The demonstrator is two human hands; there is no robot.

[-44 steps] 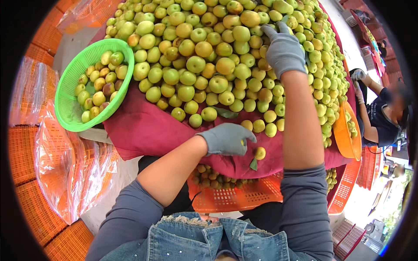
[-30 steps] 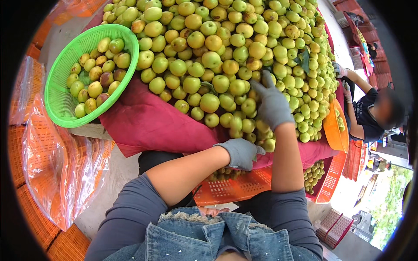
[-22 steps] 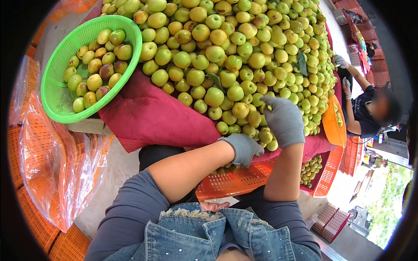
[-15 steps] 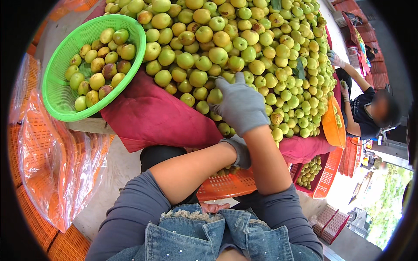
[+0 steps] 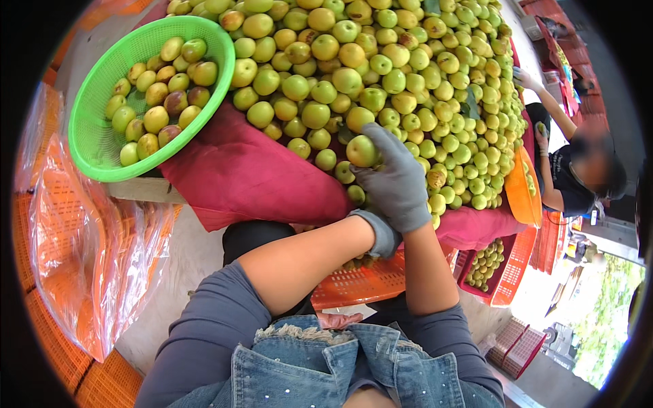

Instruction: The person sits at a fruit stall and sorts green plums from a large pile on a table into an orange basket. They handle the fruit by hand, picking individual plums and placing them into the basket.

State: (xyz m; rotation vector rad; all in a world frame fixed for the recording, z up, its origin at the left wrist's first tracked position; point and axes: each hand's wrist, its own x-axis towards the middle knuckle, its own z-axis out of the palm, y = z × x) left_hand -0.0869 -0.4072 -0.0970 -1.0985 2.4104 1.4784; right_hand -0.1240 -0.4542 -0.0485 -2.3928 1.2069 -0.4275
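Observation:
A large heap of round green-yellow jujubes [image 5: 422, 102] lies on a dark red cloth [image 5: 255, 170] before me. At the heap's near edge, my right hand [image 5: 401, 180], in a grey glove, is closed on one jujube [image 5: 362, 151], pinched between thumb and finger. My left hand [image 5: 381, 234], gloved too, sits below, crossed behind the right wrist. Its fingers are hidden, so whether it holds anything does not show. An orange crate [image 5: 360, 282] stands beneath, with some fruit just visible in it. Off to the left, a green mesh basket [image 5: 221, 75] contains several brown-tinged jujubes.
Orange crates [image 5: 41, 319] and clear plastic wrap [image 5: 81, 272] are at the left. Across the heap's right side, a co-worker [image 5: 564, 166] in dark clothes and gloves handles fruit. An orange basin [image 5: 520, 187] and a red crate of fruit [image 5: 469, 279] lie at the right.
My right hand has gone from reaching into the heap, fingers stretched, to gripping one jujube drawn slightly toward me. The left hand remains behind the right wrist.

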